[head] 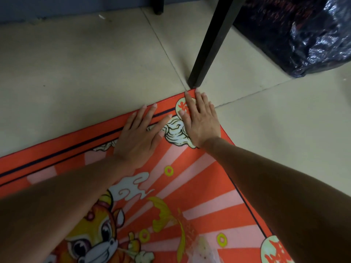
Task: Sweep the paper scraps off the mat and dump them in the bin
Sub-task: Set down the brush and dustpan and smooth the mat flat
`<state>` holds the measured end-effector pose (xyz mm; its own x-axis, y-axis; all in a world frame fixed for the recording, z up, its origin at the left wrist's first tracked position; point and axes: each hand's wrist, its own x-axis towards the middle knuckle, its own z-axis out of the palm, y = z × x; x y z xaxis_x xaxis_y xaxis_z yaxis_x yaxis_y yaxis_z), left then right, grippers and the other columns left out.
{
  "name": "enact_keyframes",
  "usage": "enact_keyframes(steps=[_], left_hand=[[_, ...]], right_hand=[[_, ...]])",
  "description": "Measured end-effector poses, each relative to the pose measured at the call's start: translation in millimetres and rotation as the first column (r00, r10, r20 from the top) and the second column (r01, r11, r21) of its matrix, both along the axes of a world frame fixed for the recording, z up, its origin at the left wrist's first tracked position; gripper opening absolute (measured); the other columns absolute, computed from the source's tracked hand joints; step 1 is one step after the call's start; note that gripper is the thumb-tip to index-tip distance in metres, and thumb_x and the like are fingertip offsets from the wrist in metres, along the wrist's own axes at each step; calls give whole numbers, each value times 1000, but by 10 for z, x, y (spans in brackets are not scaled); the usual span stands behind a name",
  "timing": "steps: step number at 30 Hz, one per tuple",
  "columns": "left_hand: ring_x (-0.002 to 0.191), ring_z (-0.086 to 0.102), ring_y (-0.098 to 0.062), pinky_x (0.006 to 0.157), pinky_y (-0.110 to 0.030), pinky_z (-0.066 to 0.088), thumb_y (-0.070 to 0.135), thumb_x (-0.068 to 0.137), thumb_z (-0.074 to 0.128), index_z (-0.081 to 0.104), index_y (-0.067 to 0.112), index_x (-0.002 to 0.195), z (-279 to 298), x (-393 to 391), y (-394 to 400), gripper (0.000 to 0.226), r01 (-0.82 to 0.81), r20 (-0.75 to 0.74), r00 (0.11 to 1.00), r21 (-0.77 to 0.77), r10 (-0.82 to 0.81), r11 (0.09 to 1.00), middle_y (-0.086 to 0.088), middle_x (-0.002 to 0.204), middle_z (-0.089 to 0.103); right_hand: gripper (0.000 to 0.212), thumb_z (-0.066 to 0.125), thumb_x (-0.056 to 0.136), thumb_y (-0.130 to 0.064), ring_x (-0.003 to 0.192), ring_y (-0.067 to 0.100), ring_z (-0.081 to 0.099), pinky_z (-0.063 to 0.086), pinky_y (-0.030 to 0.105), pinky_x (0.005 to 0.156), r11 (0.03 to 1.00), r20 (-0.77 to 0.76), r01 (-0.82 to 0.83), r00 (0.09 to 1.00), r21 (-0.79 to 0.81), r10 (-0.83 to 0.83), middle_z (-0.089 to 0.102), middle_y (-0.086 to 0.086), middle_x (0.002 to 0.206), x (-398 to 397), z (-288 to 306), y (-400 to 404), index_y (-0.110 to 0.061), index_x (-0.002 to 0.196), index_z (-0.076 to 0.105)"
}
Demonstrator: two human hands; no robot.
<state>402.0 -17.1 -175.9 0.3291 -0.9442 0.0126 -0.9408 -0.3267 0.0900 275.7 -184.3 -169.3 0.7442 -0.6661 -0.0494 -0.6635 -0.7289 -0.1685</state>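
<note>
Two bare arms reach out from the near edge, over the bright orange mat with its cartoon tiger. Near the bottom of the view, a pale see-through patch lies on the mat; it may be a pile of paper scraps or a bit of plastic, but it is too blurry to tell. Farther on, the left hand lies flat on the mat's far border, fingers straight and spread, holding nothing. Just to its right, the right hand also lies flat with straight fingers, its tips touching the mat's far corner. So both hands are pressing, not grabbing, and the pale patch sits well behind them, close to the person. I think they are smoothing the mat flat. To do this well, push evenly and slowly so the corner does not flip up and fling bits onto the floor. Just past the corner stands a black table leg. Far right, a shiny black bag sits on the floor; it may be the bin.
</note>
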Motion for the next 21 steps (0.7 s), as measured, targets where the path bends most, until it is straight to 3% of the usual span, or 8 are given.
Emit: enact_keyframes(steps=[5, 11, 15, 21], left_hand=[[149, 13, -28, 120, -45, 15, 44, 100, 12, 22, 37, 152, 33, -48, -6, 54, -40, -26, 999, -4, 40, 999, -6, 162, 16], [150, -5, -27, 121, -48, 4, 61, 97, 13, 3, 44, 152, 70, -151, -61, 59, -133, -98, 985, 125, 146, 983, 0, 164, -5], [150, -4, -30, 120, -51, 5, 49, 101, 20, 5, 37, 154, 123, -395, -83, 56, -204, -131, 968, 87, 214, 975, 0, 164, -2], [150, 2, -30, 120, -48, 8, 46, 97, 7, 8, 19, 156, 103, -1431, -93, 65, -19, -117, 993, 59, 26, 998, -7, 163, 4]], right_hand=[[61, 18, 101, -50, 149, 11, -7, 2, 32, 121, 991, 60, -114, 992, 74, 110, -3, -6, 162, -529, 22, 158, -26, 155, 2], [61, 21, 103, -47, 148, 7, -4, 6, 30, 121, 994, 35, -93, 995, 64, 91, -1, -8, 162, -1233, 34, 444, -23, 155, 3], [61, 19, 102, -47, 148, 8, -6, 3, 30, 121, 993, 22, -97, 995, 65, 96, -3, -7, 162, -1280, 56, 440, -22, 155, 1], [59, 15, 101, -42, 149, 10, -2, 7, 32, 121, 994, 20, -98, 995, 51, 97, 0, -5, 162, -1295, 29, 437, -20, 155, 5]])
